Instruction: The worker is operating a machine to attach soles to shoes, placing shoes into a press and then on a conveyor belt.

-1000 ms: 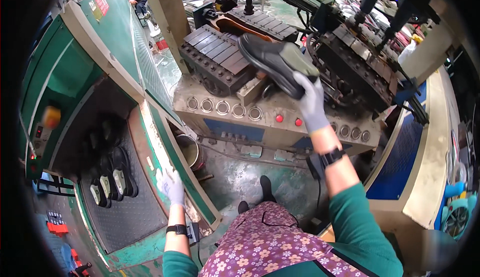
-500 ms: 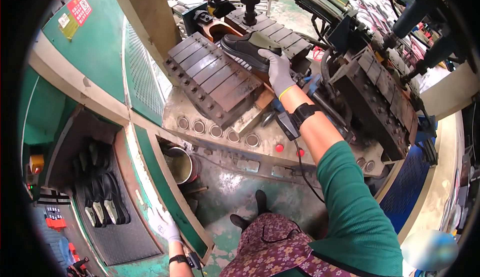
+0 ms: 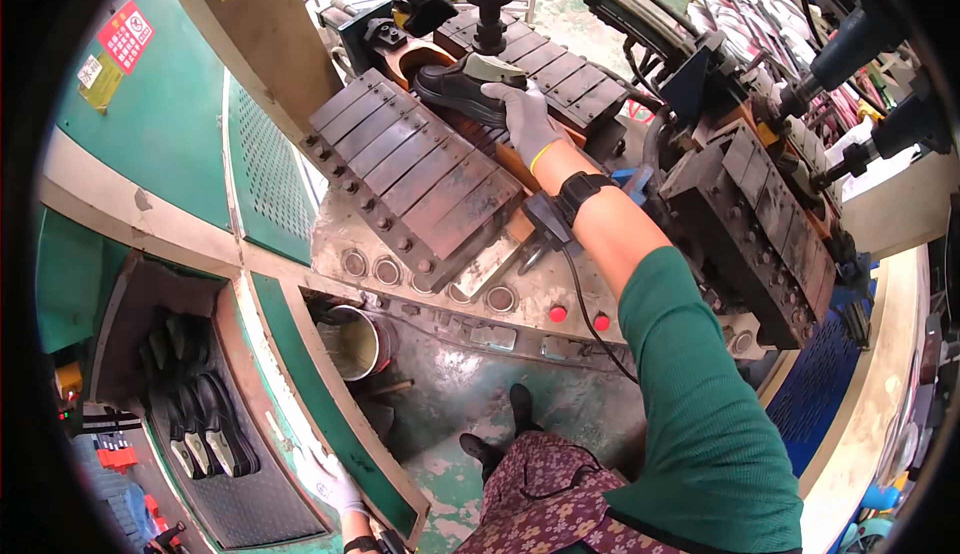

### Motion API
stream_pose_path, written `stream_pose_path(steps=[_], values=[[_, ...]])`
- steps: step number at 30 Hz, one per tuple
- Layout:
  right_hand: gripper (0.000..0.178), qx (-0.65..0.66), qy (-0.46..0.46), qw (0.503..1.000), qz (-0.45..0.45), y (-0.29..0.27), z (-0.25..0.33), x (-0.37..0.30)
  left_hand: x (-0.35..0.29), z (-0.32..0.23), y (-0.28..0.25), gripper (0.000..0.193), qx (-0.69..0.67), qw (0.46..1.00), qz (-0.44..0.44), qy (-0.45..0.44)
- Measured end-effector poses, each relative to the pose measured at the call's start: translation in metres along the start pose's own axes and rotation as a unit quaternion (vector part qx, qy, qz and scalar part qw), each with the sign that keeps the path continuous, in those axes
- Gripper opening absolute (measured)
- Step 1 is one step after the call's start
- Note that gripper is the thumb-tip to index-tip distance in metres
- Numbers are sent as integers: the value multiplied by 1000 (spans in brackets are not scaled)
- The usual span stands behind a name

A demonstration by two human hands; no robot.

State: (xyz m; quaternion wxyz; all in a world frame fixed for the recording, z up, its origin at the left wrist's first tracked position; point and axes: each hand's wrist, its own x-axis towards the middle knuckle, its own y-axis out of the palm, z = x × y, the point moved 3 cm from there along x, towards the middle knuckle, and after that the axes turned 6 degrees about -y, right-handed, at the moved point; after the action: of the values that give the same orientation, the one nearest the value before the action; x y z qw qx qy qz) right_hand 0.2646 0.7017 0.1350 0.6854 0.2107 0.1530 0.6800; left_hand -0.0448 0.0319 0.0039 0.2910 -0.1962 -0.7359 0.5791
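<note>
Leftward from the right hand (image 3: pixel 528 126) extends a shoe (image 3: pixel 455 92).

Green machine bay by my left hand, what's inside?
Black shoes with pale heels lie on its dark mat, more shoes behind. The mat beneath them is covered; the back is too dark to tell.

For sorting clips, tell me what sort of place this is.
Likely a shoe factory: the right hand holds a dark shoe at a metal-plated machine, and more shoes sit at left.
</note>
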Motion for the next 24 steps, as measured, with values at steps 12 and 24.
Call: stream_pose_path(steps=[12, 24], values=[[75, -518, -39, 845, 128, -34, -39, 32, 3, -9, -5, 56, 7, 1000, 24, -1], [81, -656, -12, 729, 194, -11, -19, 42, 5, -9, -5, 54, 7, 1000, -7, 20]])
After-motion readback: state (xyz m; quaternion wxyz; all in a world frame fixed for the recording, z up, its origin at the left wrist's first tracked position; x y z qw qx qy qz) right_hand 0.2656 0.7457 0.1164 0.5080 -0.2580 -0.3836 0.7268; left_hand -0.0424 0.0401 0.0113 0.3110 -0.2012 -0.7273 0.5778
